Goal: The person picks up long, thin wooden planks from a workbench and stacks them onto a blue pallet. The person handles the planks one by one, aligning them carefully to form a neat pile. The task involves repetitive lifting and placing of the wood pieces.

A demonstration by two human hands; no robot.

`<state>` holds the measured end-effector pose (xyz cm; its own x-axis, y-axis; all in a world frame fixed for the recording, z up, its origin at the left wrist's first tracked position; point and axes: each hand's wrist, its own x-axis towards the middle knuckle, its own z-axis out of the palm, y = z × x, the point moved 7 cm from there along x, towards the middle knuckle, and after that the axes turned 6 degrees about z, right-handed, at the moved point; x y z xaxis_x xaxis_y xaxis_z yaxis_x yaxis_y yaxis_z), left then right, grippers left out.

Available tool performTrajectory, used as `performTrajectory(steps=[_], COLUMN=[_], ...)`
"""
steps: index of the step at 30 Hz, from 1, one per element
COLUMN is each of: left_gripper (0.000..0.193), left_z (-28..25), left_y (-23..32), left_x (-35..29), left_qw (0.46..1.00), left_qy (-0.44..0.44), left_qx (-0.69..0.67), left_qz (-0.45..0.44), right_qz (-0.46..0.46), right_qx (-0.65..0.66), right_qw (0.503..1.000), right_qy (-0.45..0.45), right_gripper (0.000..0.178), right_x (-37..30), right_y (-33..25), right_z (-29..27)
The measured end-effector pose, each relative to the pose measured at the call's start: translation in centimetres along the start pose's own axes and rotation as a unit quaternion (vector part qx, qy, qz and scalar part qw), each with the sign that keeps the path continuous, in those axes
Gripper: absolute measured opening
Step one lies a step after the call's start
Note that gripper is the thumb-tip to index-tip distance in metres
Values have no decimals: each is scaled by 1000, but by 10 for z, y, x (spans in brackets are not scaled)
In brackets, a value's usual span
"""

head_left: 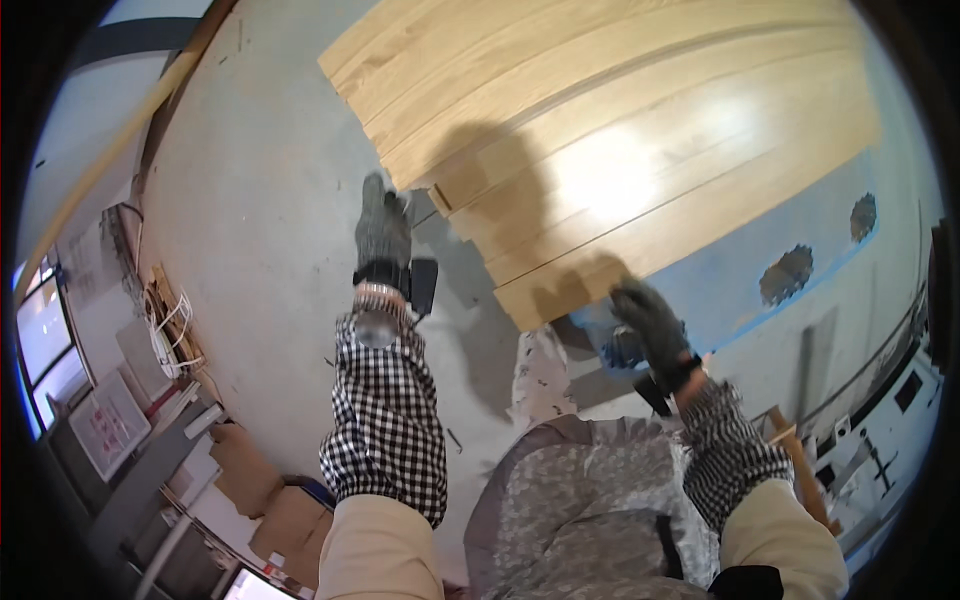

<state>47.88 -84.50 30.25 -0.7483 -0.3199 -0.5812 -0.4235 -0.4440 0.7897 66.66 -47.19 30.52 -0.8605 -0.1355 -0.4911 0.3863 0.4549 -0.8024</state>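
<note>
My left hand point(382, 225), in a dark grey knitted glove, reaches forward beside the left end of the light wooden planks point(640, 120). Its fingers are stretched out, and nothing shows in them. A small block-like piece point(440, 198) sticks out at the planks' stepped left end. My right hand point(652, 325), gloved alike and slightly blurred, is at the near edge of the planks, over a blue sheet point(735, 270) with ragged dark holes. Its fingers point toward the nearest plank and seem apart. Whether they touch the wood cannot be made out.
Below the planks lies a grey floor point(260, 240). Cardboard boxes point(290, 530), a coiled white cable point(172, 325) and a picture-like panel point(108, 425) stand at the left. White equipment point(895, 440) lines the right side. A patterned grey apron point(580, 490) covers my lap.
</note>
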Motion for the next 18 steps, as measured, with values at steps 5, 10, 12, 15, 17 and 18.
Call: performTrajectory(steps=[5,10,12,15,17,18], left_gripper=[69,64,62,57,54,52], left_z=[30,23,3,1,3,3], left_y=[-12,-24,-27,-30,-35,-38], left_x=[24,23,23,7,-6,-12], left_qw=[998,999,1000,999,998,997], left_qy=[-38,1,-1,-11,-28,-33], left_qx=[26,24,15,16,30,35], left_qz=[-33,-27,-19,-32,-55,-63], right_qz=[-35,-16,93,47,-152,-96], right_qx=[124,262,483,371,-79,34], right_qw=[987,957,867,915,948,962], right_qy=[98,119,83,150,269,252], right_gripper=[35,48,38,50,46,44], right_x=[134,213,218,213,197,202], right_y=[-97,-97,-113,-107,-111,-91], right_z=[43,43,53,34,22,18])
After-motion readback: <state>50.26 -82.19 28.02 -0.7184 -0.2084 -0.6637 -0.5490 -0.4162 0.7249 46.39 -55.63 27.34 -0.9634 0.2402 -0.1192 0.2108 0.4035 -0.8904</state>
